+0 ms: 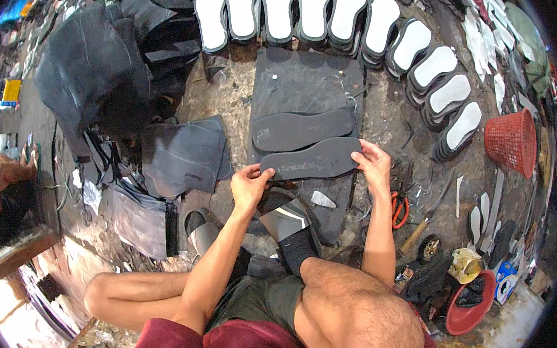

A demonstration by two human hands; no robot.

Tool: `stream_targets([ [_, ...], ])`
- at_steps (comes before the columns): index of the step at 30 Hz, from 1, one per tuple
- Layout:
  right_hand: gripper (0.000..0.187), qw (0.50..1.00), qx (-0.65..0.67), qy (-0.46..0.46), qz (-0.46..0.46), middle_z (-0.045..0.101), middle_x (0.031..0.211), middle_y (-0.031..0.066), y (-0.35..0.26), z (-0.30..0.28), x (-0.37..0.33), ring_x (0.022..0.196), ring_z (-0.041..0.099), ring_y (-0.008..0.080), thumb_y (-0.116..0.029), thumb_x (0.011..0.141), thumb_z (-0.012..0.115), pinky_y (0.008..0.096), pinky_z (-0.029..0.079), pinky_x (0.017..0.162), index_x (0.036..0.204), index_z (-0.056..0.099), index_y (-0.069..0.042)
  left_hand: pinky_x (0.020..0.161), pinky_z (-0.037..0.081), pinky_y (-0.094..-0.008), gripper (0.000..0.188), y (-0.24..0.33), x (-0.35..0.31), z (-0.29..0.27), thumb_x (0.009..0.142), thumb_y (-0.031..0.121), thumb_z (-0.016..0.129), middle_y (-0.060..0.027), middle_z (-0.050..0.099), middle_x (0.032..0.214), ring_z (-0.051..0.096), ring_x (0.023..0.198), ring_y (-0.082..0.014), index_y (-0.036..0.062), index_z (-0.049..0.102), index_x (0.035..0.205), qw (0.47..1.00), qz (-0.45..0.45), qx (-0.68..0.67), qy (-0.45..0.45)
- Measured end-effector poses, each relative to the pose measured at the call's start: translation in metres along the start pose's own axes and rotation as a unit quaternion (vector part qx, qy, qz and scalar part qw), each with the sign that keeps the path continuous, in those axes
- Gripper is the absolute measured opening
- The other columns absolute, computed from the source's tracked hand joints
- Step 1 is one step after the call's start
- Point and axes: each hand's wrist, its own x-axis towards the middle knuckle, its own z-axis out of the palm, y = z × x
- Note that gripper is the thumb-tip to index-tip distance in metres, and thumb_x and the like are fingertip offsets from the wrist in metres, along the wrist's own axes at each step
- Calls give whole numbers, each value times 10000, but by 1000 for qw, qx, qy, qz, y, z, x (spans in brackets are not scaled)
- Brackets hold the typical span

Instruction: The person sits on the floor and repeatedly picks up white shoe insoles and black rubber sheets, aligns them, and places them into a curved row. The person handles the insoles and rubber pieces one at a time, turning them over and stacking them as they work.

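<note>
A dark grey shoe sole (314,159) lies crosswise in front of me, held at both ends. My left hand (250,186) pinches its left end between thumb and fingers, and my right hand (373,164) grips its right end the same way. Just beyond it, a second dark sole (302,130) rests on a black rubber sheet (306,72). Below the held sole, the same sheet carries on toward my feet. A small white scrap (322,200) is near its lower part.
Stacks of soles with white tops (314,8) curve from the far middle round to the right. Black sheets (94,71) pile up at the far left, with cut pieces (184,156) nearer. Orange-handled scissors (399,210), a red basket (510,144) and a red basin (470,309) are at right.
</note>
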Motion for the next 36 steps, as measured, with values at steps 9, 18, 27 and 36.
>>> stream_targets([
  [9, 436, 999, -37, 30, 7, 681, 965, 47, 2, 3, 1, 789, 654, 123, 12, 774, 791, 263, 534, 628, 1195, 680, -17, 686, 613, -300, 506, -7, 0, 7, 826, 135, 817, -147, 707, 1011, 690, 856, -189, -103, 599, 1215, 996, -6, -84, -3],
  [18, 404, 994, -97, 40, -2, 724, 924, 88, 3, 4, -1, 777, 681, 149, 12, 773, 776, 284, 563, 680, 1167, 687, 3, 608, 605, -294, 438, 11, 1, 8, 761, 197, 831, -145, 723, 938, 710, 763, -179, -76, 675, 1067, 992, 28, 108, 56],
  [27, 531, 786, -510, 195, -289, 729, 979, 164, -14, 9, -26, 843, 697, 220, -141, 763, 836, 323, 546, 777, 1244, 671, 7, 577, 576, -287, 380, 10, 12, -7, 774, 202, 833, -83, 717, 844, 672, 674, -140, -41, 688, 1027, 1000, -13, -5, -22],
  [36, 525, 991, 122, 7, 50, 720, 1084, 122, -77, 6, -34, 899, 675, 143, -49, 794, 824, 282, 535, 800, 1265, 628, 74, 680, 583, -315, 335, 24, 17, -26, 903, 177, 737, -34, 661, 972, 652, 777, -150, 51, 588, 1176, 977, -92, -105, -160],
])
